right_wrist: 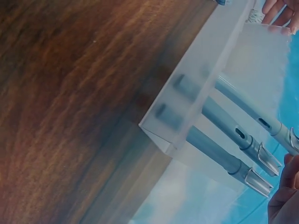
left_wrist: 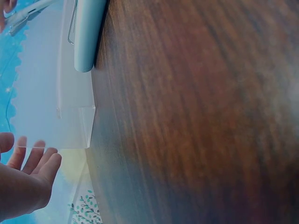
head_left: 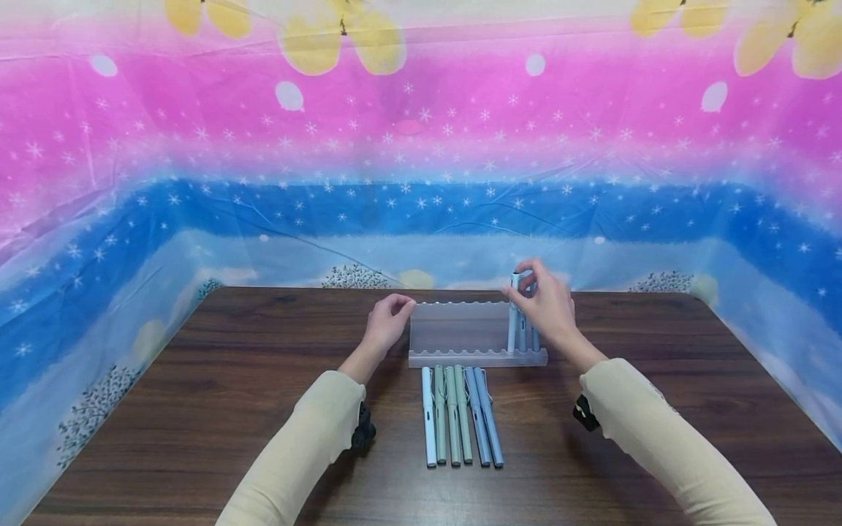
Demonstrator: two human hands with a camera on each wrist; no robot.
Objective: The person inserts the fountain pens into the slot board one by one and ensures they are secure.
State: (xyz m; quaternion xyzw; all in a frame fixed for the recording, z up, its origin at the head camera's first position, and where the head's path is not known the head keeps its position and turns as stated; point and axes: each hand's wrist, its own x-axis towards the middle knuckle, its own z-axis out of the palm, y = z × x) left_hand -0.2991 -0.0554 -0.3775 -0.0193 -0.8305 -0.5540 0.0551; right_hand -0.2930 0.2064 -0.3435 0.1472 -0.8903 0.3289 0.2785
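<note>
Centre-right, a pen rack (head_left: 460, 329) holds three pens (head_left: 522, 334) (right hand (head_left: 551, 305) pinches one, left hand (head_left: 387, 321) the rack's corner); lower centre, six pens (head_left: 453, 416).

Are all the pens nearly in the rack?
Not yet: two blue pens stand in the clear rack. The right hand holds a third, paler pen beside them, while the left hand pinches the rack's edge. Six pens lying on the table look left.

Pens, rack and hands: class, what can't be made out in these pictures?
- Head view: the right hand hides parts of two racked pens.
- Left wrist view: the top edge cuts off the nearest lying pen.
- Right wrist view: the frosted rack blurs the racked pens' lower ends; the right edge cuts off the hand.
</note>
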